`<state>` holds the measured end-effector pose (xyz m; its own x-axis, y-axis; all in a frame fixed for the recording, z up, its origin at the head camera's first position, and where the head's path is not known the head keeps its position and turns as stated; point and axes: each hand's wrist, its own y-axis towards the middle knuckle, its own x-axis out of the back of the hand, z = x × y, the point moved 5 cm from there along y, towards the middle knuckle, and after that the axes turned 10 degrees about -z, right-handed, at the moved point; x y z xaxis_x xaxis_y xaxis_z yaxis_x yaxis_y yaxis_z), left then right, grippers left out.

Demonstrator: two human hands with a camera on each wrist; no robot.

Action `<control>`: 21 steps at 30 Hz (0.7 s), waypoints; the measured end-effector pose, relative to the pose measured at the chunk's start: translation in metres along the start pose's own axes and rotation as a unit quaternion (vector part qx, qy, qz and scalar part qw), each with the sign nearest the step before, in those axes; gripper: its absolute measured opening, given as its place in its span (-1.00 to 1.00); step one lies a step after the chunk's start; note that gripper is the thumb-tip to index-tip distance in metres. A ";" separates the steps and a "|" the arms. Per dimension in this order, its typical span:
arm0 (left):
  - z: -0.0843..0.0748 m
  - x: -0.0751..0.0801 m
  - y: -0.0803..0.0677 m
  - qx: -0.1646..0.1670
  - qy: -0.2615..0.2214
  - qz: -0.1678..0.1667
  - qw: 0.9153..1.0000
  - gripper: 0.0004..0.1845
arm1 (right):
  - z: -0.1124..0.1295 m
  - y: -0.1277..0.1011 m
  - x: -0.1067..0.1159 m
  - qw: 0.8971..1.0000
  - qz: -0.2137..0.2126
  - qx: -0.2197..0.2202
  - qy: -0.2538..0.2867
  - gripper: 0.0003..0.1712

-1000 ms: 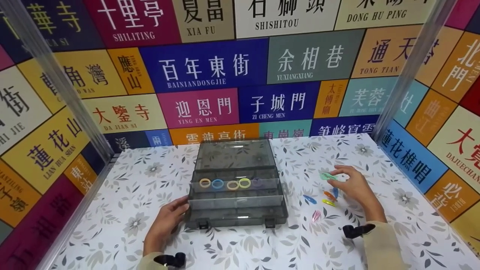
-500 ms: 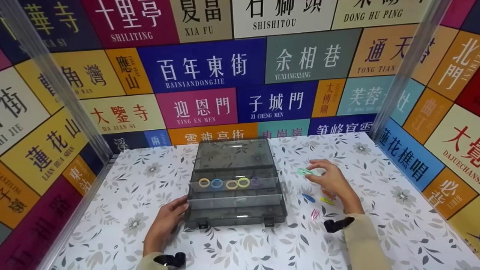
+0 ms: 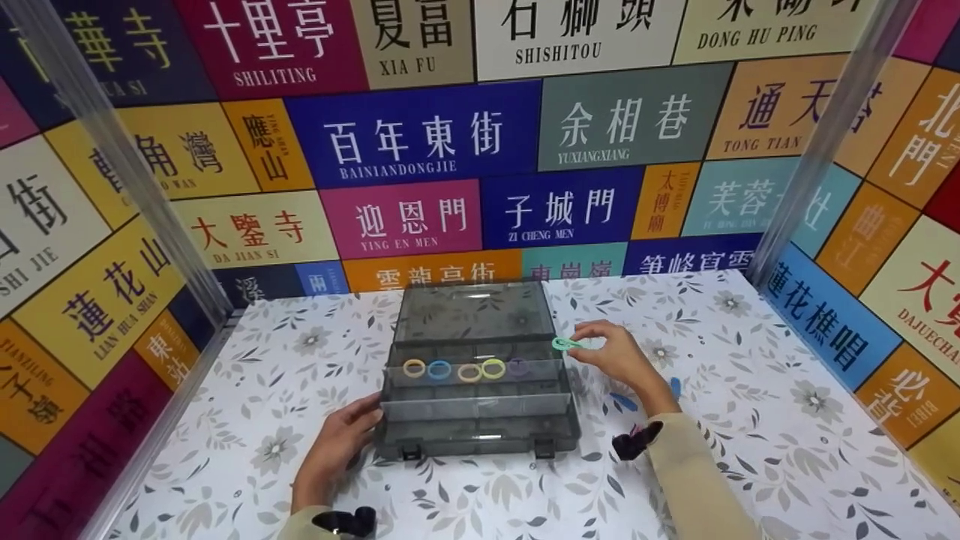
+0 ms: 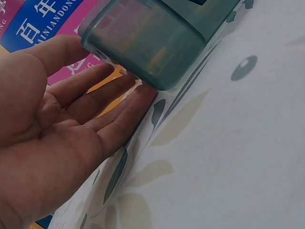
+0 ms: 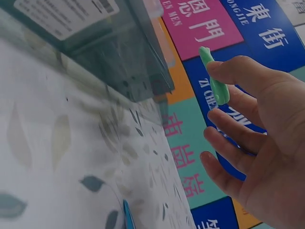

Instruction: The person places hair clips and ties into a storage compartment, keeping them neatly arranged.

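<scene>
1. Since the earlier frames: right hand (image 3: 615, 358) has travelled leftward from the loose clips on the counter (image 3: 750, 450) to the right edge of the smoky-grey organiser box (image 3: 480, 420), carrying the green clip (image 3: 568, 344); left hand (image 3: 341, 442) has kept its place at the box's left front corner.
2. Head view: box stands open, lid laid back toward the wall. One compartment row holds coloured rings (image 3: 465, 369) side by side. Green clip is pinched between right thumb and fingertips, held above the counter just beside the box's right wall. Its long axis lies roughly level, left to right, looped end toward the box. A blue clip (image 3: 622, 401) lies on the counter below the wrist.
3. Left wrist view: left hand (image 4: 62, 138) is flat and relaxed, fingers straight, tips pressed against the box corner (image 4: 152, 43), likely to steady it.
4. Right wrist view: green clip (image 5: 214, 76) is nipped at its lower end by the thumb and forefinger; the other fingers (image 5: 233, 129) are spread free. Free end points up and away from the palm.
</scene>
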<state>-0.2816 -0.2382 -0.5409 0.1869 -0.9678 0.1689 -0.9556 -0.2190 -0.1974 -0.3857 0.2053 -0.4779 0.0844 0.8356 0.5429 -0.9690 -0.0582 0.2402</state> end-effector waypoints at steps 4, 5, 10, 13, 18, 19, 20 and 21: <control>0.001 0.000 0.000 0.003 -0.001 -0.001 1.000 -0.49 | 0.004 0.006 -0.012 1.000 0.004 -0.013 -0.012 -0.69; 0.001 0.000 0.000 -0.001 -0.001 -0.001 1.000 -0.49 | 0.005 0.008 -0.015 1.000 0.005 -0.015 -0.014 -0.69; 0.002 -0.001 0.000 -0.024 -0.003 0.004 1.000 -0.51 | 0.008 0.012 -0.025 0.999 0.004 -0.028 -0.016 -0.75; 0.002 -0.001 0.001 -0.024 -0.008 0.000 1.000 -0.52 | 0.009 0.014 -0.029 0.999 0.008 -0.030 -0.018 -0.78; 0.003 0.000 0.001 -0.020 -0.018 -0.004 1.000 -0.52 | 0.011 0.018 -0.035 0.999 0.021 -0.033 -0.035 -0.78; 0.003 0.000 0.002 -0.019 -0.020 -0.004 1.000 -0.52 | 0.011 0.019 -0.037 0.998 0.022 -0.033 -0.039 -0.78; 0.004 0.000 0.002 -0.018 -0.020 -0.003 1.000 -0.51 | 0.011 0.019 -0.038 0.998 0.025 -0.031 -0.044 -0.78; 0.004 0.000 0.003 -0.018 -0.020 -0.003 1.000 -0.51 | 0.011 0.020 -0.039 0.998 0.026 -0.030 -0.047 -0.78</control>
<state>-0.2830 -0.2396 -0.5455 0.2017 -0.9707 0.1306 -0.9618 -0.2215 -0.1612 -0.4054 0.1655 -0.4857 0.0526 0.7767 0.6276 -0.9846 -0.0645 0.1623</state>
